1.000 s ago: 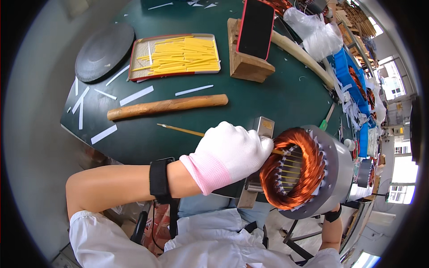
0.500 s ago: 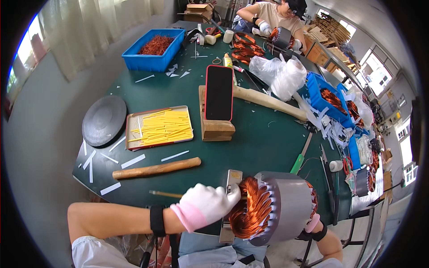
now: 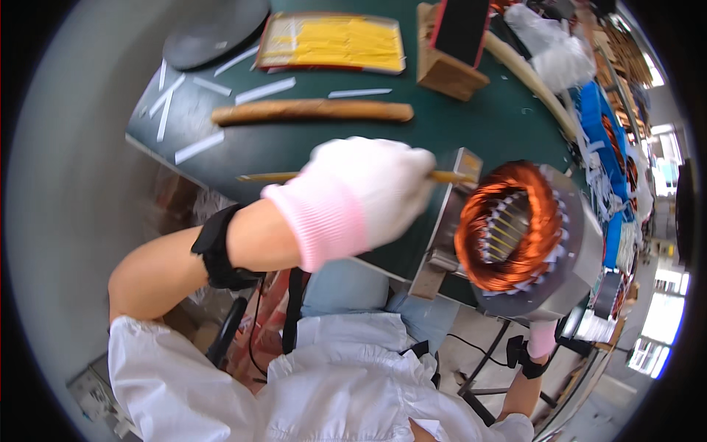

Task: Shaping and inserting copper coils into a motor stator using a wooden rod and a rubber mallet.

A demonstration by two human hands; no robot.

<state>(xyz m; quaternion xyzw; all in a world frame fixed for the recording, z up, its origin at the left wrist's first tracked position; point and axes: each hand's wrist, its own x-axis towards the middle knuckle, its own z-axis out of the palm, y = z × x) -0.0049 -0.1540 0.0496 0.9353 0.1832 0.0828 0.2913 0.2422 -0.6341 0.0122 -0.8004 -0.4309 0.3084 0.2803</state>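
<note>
Step in hand: judged to be work on the winding slots of a motor stator [image 3: 515, 236]. A thin wooden stick [image 3: 449, 177] is aimed at the top of the copper coil [image 3: 508, 221].
Left hand [image 3: 368, 191]: white glove with pink cuff, black wrist strap behind it. Grip closed around the stick, which shows on both sides of the fist, tail towards 9 o'clock and tip towards 3 o'clock.
Right hand: only its pink cuff [image 3: 541, 339] and forearm show, beneath the stator at 5 o'clock. Whether its grip is apart or together, I cannot tell.
Stator position: right of centre at 3 o'clock, at the near edge of the green table [image 3: 456, 125], beside a grey metal bracket [image 3: 442, 228]. Bore faces the camera.
Next move, as judged: calls for a steady, shallow push along the slot, tip kept off the copper wire so the enamel is not scraped.
Container 1: flat tray [image 3: 265, 51] at 12 o'clock, holding yellow strips [image 3: 331, 40] laid lengthwise.
Container 2: blue bins [image 3: 596, 118] at 2 o'clock, contents partly hidden. Copper-coloured parts are visible inside.
Other items: wooden rod [image 3: 309, 112] lying across the table at 11 o'clock, white paper strips [image 3: 199, 146] scattered near it, a dark round disc [image 3: 213, 29] at 11 o'clock, a wooden block [image 3: 442, 70] with a dark slab [image 3: 460, 26] standing in it at 1 o'clock.
</note>
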